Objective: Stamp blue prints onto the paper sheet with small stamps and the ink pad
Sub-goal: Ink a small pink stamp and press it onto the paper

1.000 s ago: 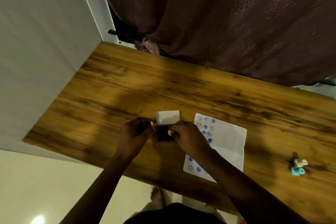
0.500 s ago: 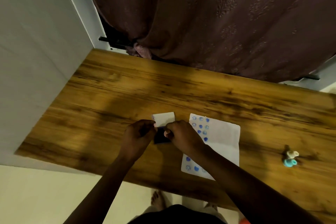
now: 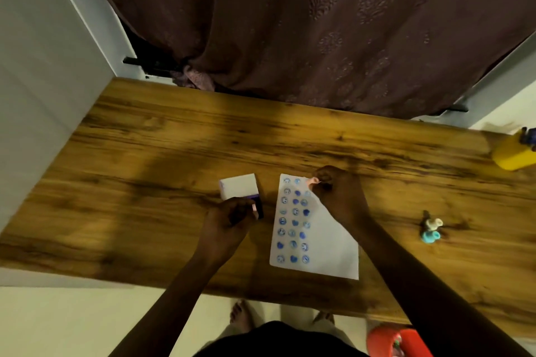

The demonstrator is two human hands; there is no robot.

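Note:
A white paper sheet [image 3: 327, 252] lies on the wooden table [image 3: 145, 182], its left part filled with rows of blue prints [image 3: 294, 220]. My right hand [image 3: 338, 194] is closed on a small pink stamp [image 3: 312, 181] pressed at the sheet's top edge, right of the top row of prints. The ink pad [image 3: 259, 206], dark blue with its white lid [image 3: 239, 187] flipped open behind it, sits left of the sheet. My left hand [image 3: 229, 223] grips the pad's near side.
Two spare small stamps, one white [image 3: 432, 223] and one teal [image 3: 430, 236], lie on the table to the right. A yellow object [image 3: 513, 153] sits at the far right edge. A dark curtain [image 3: 319, 23] hangs behind the table. A red object [image 3: 397, 342] is on the floor.
My right hand has lifted the stamp off the ink pad and moved right to the top of the paper sheet. My left hand stays on the pad.

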